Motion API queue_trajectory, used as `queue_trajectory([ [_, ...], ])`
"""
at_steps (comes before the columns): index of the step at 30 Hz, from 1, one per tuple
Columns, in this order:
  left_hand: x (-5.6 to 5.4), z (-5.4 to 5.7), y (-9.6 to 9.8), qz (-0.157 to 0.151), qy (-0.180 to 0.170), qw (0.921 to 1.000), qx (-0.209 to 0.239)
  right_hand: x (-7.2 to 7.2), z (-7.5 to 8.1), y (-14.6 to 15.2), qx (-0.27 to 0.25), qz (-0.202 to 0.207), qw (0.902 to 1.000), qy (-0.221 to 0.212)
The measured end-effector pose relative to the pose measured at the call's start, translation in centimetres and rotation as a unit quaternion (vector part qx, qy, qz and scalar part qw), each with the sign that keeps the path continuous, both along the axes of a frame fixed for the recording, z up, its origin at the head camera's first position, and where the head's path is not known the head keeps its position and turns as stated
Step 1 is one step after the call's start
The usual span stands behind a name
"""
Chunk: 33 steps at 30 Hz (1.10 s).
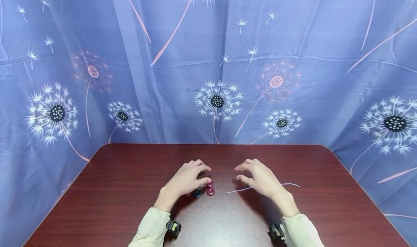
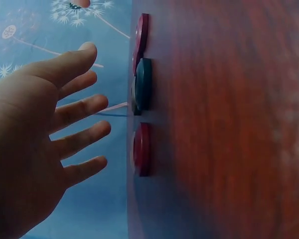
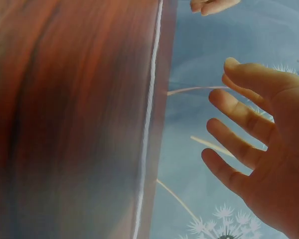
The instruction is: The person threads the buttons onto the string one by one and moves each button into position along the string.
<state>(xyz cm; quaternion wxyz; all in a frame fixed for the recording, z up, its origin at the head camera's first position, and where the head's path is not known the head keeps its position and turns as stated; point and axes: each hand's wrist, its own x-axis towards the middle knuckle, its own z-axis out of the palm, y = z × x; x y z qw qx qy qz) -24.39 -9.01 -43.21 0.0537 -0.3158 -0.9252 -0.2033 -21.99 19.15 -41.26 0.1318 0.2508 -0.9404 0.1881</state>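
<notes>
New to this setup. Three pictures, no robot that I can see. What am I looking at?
Right, no robot: just a person's bare left hand and right hand. The wide picture comes from a camera on the person's head, looking forward and down. The other two come from wrist cameras, one per arm, so the table appears turned on its side. On it, by the left hand, lie small round pieces, red and dark blue, some partly hidden. A thin pale cord runs beneath the right hand. Patterned cloth hangs behind. Neither hand holds anything.
</notes>
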Motion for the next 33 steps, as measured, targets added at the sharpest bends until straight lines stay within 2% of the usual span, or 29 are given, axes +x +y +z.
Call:
queue_trajectory([
  [4,0.1,0.1,0.1,0.003,-0.020,0.9997,-0.012,0.0,-0.1,-0.5,-0.005,0.011,0.9999,0.003],
  [11,0.1,0.5,-0.1,-0.014,-0.041,0.9990,-0.016,-0.1,-0.1,-0.9,-0.011,0.020,0.9997,0.002],
  [16,0.1,0.3,0.1,-0.032,-0.054,0.9979,-0.013,0.1,-0.4,-1.1,-0.019,0.031,0.9989,-0.030],
  [19,0.2,0.2,0.1,-0.047,-0.061,0.9969,-0.017,0.0,-0.5,-1.2,-0.057,0.050,0.9947,-0.069],
  [22,0.2,0.2,0.2,-0.058,-0.065,0.9960,-0.020,-0.1,-0.6,-1.3,-0.096,0.067,0.9865,-0.114],
  [28,0.2,0.1,0.3,-0.055,-0.073,0.9955,-0.027,0.0,-1.0,-1.4,-0.093,0.089,0.9807,-0.147],
  [33,0.1,-0.4,0.3,-0.054,-0.082,0.9949,-0.024,-0.1,-1.4,-1.3,-0.107,0.104,0.9731,-0.176],
])
